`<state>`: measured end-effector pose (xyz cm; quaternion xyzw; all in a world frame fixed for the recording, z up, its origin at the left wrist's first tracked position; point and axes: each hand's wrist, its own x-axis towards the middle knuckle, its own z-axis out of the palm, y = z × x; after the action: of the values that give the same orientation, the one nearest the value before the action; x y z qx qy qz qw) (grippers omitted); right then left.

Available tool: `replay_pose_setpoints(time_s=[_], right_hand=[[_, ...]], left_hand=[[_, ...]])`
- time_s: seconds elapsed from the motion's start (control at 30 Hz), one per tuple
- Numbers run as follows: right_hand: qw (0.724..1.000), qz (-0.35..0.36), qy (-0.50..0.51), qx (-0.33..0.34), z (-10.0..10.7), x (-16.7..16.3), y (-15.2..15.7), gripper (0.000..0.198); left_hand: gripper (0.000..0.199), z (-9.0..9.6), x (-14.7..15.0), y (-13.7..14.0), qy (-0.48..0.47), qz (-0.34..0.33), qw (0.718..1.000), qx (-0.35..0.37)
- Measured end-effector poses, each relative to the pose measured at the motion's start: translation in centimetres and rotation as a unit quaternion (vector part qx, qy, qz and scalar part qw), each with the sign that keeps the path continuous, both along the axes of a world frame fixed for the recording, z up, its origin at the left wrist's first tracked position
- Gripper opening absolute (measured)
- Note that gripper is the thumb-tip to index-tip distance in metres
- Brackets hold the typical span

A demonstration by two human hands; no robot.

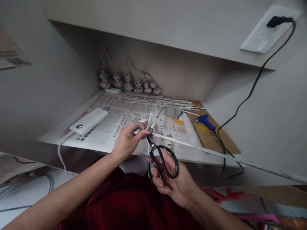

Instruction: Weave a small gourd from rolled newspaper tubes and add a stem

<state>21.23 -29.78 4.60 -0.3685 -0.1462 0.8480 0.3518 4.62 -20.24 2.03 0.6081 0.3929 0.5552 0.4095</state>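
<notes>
My left hand [128, 140] pinches a small woven piece of rolled newspaper strips [143, 121], whose loose ends stick up and outward. From it one long paper strip [192, 145] runs off to the right edge of the view. My right hand [171, 179] has its fingers through the black handles of a pair of scissors [165, 159]. The blades point up and away, beside the paper strips at my left fingertips. Whether the blades touch a strip is hidden by my thumb and the strips.
Several woven gourd-shaped pieces [128, 83] line the back wall. Rolled paper sticks [158, 101] lie before them on the newspaper [112, 111]. A white power bank [90, 121] lies left; a blue glue gun [206, 122] with a black cord rests on cardboard [216, 140] at right.
</notes>
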Motion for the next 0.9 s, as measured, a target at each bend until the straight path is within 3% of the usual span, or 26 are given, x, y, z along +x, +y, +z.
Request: replay_pose_setpoints(time_s=[0.17,0.4,0.53,0.67,0.73,0.8,0.83,0.9], right_hand=[[1.0,-0.014,-0.001,0.003,0.1,-0.2,-0.2,0.046],[0.999,-0.038,0.022,0.01,0.0,-0.4,0.4,0.038],[0.999,0.041,0.005,0.016,0.0,0.3,-0.1,0.045],[0.971,0.116,-0.13,0.161,0.5,2.4,-0.4,0.043],[0.936,0.098,-0.249,0.229,0.3,4.3,0.5,0.039],[0.867,0.073,-0.409,0.276,-0.7,6.8,2.4,0.037],[0.811,0.037,-0.499,0.302,-1.3,8.2,3.5,0.036],[0.666,-0.026,-0.659,0.347,-2.9,10.8,5.8,0.034]], left_hand=[[0.017,-0.2,-0.2,0.0,0.019,0.007,1.0,0.008],[0.011,-0.3,0.2,-1.0,0.095,0.013,0.991,0.091],[0.019,0.4,-0.4,0.1,0.035,0.044,0.998,0.006],[0.027,1.6,-1.5,1.6,-0.051,0.034,0.994,-0.093],[0.027,2.1,-2.0,2.0,-0.062,0.022,0.991,-0.119],[0.027,2.3,-2.3,2.2,-0.071,0.016,0.989,-0.132],[0.027,2.4,-2.4,2.2,-0.077,0.013,0.988,-0.135],[0.027,2.4,-2.4,2.2,-0.09,0.002,0.986,-0.14]])
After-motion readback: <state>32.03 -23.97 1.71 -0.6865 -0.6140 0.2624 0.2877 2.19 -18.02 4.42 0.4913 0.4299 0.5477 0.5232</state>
